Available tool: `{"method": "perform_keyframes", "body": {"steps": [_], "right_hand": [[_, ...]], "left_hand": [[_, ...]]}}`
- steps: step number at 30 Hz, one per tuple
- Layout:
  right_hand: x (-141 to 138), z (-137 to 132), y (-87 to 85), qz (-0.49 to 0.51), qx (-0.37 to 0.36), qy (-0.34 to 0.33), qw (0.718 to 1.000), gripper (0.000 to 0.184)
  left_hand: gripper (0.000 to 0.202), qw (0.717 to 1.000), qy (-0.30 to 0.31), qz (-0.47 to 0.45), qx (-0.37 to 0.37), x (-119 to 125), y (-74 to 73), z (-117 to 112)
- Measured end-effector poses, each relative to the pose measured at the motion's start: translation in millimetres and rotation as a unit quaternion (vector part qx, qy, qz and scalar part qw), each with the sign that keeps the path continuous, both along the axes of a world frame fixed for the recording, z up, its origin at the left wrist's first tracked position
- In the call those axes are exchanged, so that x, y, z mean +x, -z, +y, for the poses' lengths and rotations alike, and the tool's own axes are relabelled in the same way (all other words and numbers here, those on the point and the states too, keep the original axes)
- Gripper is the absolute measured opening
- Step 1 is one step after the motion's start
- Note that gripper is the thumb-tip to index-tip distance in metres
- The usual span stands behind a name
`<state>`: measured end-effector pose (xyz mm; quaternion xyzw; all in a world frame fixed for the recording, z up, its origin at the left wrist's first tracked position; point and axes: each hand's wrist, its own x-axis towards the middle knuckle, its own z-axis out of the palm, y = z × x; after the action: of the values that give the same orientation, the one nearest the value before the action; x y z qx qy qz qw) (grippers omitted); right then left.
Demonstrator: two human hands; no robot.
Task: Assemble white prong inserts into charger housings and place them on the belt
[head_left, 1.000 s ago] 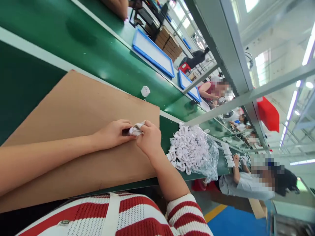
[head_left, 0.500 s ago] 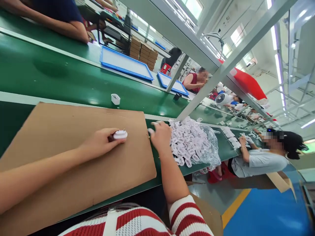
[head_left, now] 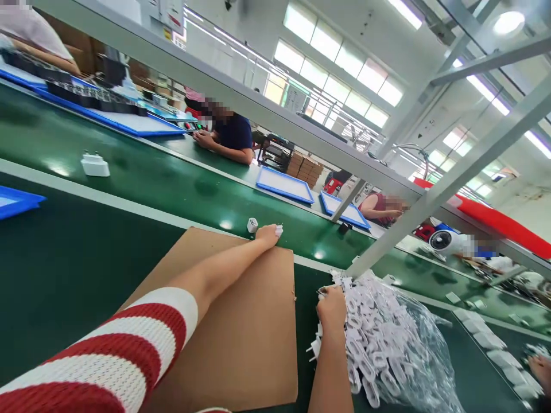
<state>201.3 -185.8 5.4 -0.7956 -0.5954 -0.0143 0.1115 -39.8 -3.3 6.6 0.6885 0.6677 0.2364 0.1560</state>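
Note:
My left hand (head_left: 266, 234) reaches over the far edge of the cardboard sheet (head_left: 245, 321), above the green belt. It is closed on a white plug charger (head_left: 279, 230), whose pins point up. Just left of that hand, another white charger (head_left: 252, 225) stands on the belt. At the left edge of the heap of white plastic charger shells (head_left: 370, 332), my right hand (head_left: 332, 307) has its fingers curled together. A small piece shows at its fingertips, too indistinct to name. Clear plastic bag film (head_left: 430, 344) lies along the heap's right side.
A white plug charger (head_left: 95, 165) sits farther left on the green belt (head_left: 181, 195). Blue-rimmed trays (head_left: 284, 184) line the far side. A slanted metal post (head_left: 430, 201) rises behind the heap. Several co-workers sit around; one hand (head_left: 540, 367) shows at right.
My left hand has moved forward with the charger, from over the cardboard to the belt. My right hand's fingers have closed beside the heap. The view has swung left and up.

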Motion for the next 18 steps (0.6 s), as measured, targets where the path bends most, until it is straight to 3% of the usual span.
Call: {"method": "perform_keyframes", "body": {"steps": [2, 4, 7, 12, 14, 18], "right_hand": [[6.3, 3.4, 9.1, 0.054, 0.093, -0.049, 0.993, 0.037], [6.4, 5.7, 16.7, 0.143, 0.194, -0.113, 0.964, 0.035], [-12.2, 2.9, 24.1, 0.260, 0.242, -0.184, 0.916, 0.038], [-69.8, -18.3, 36.0, 0.367, 0.133, -0.287, 0.875, 0.018], [-85.4, -26.4, 40.6, 0.342, 0.076, -0.307, 0.885, 0.014], [-92.6, -32.6, 38.5, 0.238, 0.000, -0.314, 0.919, 0.026]], "left_hand": [[0.050, 1.000, -0.014, 0.014, 0.021, -8.6, 4.5, 0.2], [0.063, 0.998, -0.036, 0.028, 0.045, -25.5, 7.2, 0.0], [0.069, 0.996, -0.068, 0.049, 0.030, -62.1, 6.4, 1.2], [0.046, 0.997, -0.051, 0.054, -0.037, -111.4, 0.4, -9.6], [0.041, 0.997, -0.053, 0.053, -0.030, -119.5, -4.2, -20.1], [0.039, 0.995, -0.086, 0.047, 0.003, -126.4, -20.7, -43.8]]}}
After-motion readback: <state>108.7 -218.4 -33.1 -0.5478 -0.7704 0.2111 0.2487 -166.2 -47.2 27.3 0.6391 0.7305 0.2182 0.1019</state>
